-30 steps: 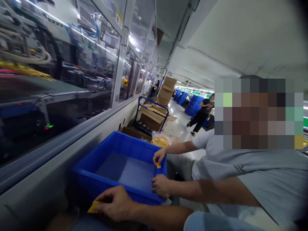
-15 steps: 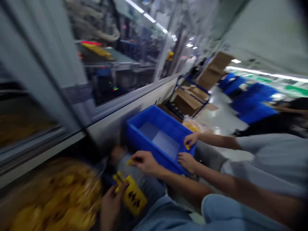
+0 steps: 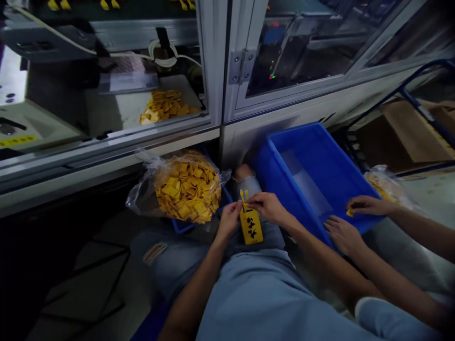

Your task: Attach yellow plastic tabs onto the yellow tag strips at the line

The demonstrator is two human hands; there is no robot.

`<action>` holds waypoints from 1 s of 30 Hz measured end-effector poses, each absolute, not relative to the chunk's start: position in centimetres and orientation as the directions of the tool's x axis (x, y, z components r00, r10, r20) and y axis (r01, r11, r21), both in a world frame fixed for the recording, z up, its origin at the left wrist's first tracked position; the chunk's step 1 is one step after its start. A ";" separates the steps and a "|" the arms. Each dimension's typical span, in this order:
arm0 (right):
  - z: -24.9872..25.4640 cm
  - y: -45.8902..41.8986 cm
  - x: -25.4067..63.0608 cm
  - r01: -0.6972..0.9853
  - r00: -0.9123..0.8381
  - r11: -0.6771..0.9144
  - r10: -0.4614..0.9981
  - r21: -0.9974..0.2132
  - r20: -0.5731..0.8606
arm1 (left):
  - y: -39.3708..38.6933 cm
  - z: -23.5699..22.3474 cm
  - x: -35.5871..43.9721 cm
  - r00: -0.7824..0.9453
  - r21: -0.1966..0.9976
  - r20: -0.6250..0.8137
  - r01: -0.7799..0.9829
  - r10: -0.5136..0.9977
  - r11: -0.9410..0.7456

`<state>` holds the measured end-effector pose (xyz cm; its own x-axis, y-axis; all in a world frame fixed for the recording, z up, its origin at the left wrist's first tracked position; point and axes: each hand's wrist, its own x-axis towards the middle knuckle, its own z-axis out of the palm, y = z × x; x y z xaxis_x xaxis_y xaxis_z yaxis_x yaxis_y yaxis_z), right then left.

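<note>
A yellow power bank (image 3: 252,228) with black figures lies over my lap, two short plug-tipped cables (image 3: 244,194) sticking up from its top end. My left hand (image 3: 231,219) is closed, fingertips gripping its upper left edge. Across from it, my right hand (image 3: 268,207) is closed in a pinch at the top end beside the cables; what sits between those fingertips is hidden. Left of my hands, a clear plastic bag (image 3: 140,192) holds many small flat yellow pieces (image 3: 192,187).
A blue crate (image 3: 284,175) stands to my right. Over it, a co-worker's hand (image 3: 368,206) holds a small yellow piece; their other hand (image 3: 343,234) rests at its rim. A framed machine (image 3: 227,94) runs along the front. Cardboard (image 3: 415,130) lies in a cart at right.
My view has swung left and levelled out. My right hand, which held a small yellow piece apart from the power bank, has come to its top end beside my left hand.
</note>
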<state>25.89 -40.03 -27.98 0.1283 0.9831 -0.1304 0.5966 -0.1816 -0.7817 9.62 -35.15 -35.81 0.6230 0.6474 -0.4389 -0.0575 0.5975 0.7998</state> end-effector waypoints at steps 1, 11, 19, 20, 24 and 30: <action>-28.0 -40.0 25.9 0.614 0.107 -0.180 0.984 -0.769 -0.145 | -35.1 -35.7 9.6 0.626 0.797 -0.441 -0.058 0.644 0.601; -28.8 -40.5 25.6 0.779 0.039 -0.061 0.998 -0.624 -0.050 | -35.0 -34.8 9.4 0.663 0.778 -0.426 -0.078 0.615 0.623; -28.8 -41.4 25.4 0.812 0.072 -0.010 0.994 -0.583 0.084 | -34.5 -34.0 8.9 0.702 0.764 -0.406 -0.090 0.584 0.639; -28.5 -41.5 25.3 0.780 0.117 -0.040 0.990 -0.624 0.083 | -34.4 -33.7 8.7 0.703 0.750 -0.413 -0.098 0.579 0.654; -26.6 -41.5 25.5 0.637 0.063 -0.128 0.991 -0.760 -0.115 | -34.2 -32.0 7.6 0.738 0.737 -0.416 -0.069 0.532 0.672; -24.7 -40.2 27.4 0.541 -0.282 -0.178 0.882 -0.822 -0.376 | -34.9 -30.1 6.5 0.779 0.774 -0.392 -0.008 0.490 0.633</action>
<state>27.41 -40.24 -24.73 -0.2819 0.8825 -0.3765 0.5411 -0.1778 -0.8220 6.52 -34.86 -30.06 0.7791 0.4896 -0.3916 -0.0084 0.6327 0.7744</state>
